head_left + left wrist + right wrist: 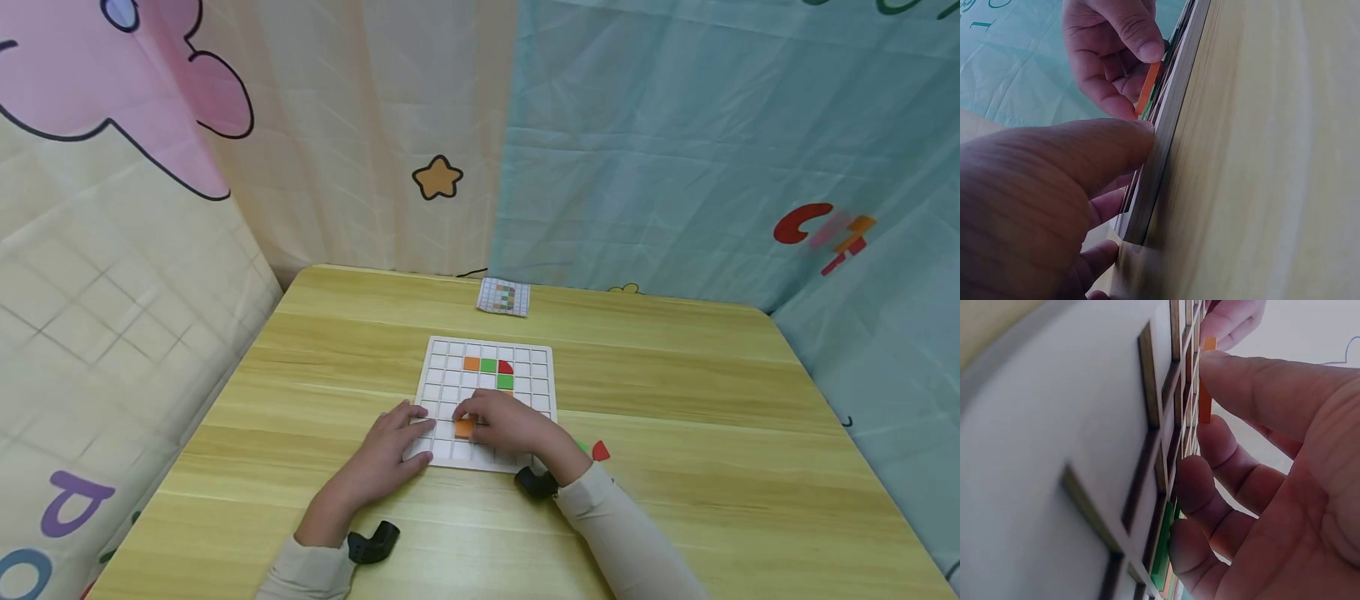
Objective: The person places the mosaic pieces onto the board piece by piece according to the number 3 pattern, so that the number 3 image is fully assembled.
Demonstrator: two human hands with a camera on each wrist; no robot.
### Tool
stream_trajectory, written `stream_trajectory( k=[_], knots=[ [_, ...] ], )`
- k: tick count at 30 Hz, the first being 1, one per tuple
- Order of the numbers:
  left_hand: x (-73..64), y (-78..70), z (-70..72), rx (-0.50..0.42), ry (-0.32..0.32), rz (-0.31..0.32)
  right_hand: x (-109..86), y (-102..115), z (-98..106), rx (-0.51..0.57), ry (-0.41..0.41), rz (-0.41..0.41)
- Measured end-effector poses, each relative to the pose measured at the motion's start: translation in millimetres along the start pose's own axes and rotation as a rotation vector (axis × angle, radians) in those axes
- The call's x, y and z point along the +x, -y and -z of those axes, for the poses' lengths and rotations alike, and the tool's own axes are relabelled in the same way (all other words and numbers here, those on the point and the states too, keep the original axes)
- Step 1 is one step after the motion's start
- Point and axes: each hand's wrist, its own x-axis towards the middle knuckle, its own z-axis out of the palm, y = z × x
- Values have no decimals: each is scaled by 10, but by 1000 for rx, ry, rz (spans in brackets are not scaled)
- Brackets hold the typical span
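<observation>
A white grid board (442,450) lies on the table, its square cells edged by raised ribs. My right hand (506,421) is over its lower middle and pinches an orange square tile (464,429) between thumb and fingertip. In the right wrist view this tile (1205,394) stands slightly proud of the ribs. My left hand (378,458) rests at the board's left edge, fingers spread and thumb on the rim. Farther up the board sit another orange tile (471,364), a green tile (488,365), a red quarter-round tile (506,367) and a second green tile (505,382). My right hand hides some cells.
Behind the board, a small printed card (503,297) shows a coloured grid pattern. Right of the board lie a loose red piece (601,451) and a partly hidden green piece (582,447). Patterned curtains (645,150) hang behind the wooden table (675,375).
</observation>
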Motion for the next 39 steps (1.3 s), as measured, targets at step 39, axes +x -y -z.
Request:
stream_trajectory(
  k=[39],
  knots=[
    [-2,-12,7,2,-6,-4,-4,-15,-26,-31,9,2]
  ],
)
